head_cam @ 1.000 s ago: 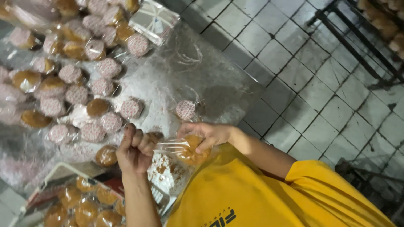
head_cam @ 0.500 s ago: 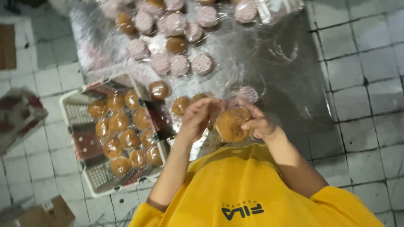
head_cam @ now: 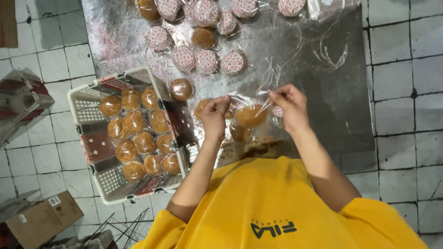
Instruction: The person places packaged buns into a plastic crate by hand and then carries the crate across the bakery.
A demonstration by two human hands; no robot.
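Observation:
A round brown bun (head_cam: 250,115) sits inside a clear plastic wrapper (head_cam: 265,99) that is stretched between my two hands. My left hand (head_cam: 214,113) pinches the wrapper's left edge. My right hand (head_cam: 288,103) pinches its right edge with the fingertips. Both hands hover over a shiny metal sheet (head_cam: 323,92), just above my yellow shirt (head_cam: 272,207). More brown buns (head_cam: 240,133) lie under and beside the held one.
A white plastic basket (head_cam: 83,94) filled with wrapped buns (head_cam: 138,138) stands left of my left hand. Several wrapped cakes with patterned paper cups (head_cam: 207,60) lie at the far side of the sheet. A cardboard box (head_cam: 39,216) rests on the tiled floor (head_cam: 406,92).
My hands have moved apart, from cupping the bun together to pulling the wrapper's two edges sideways. The view has shifted, so the basket and sheet sit differently in frame.

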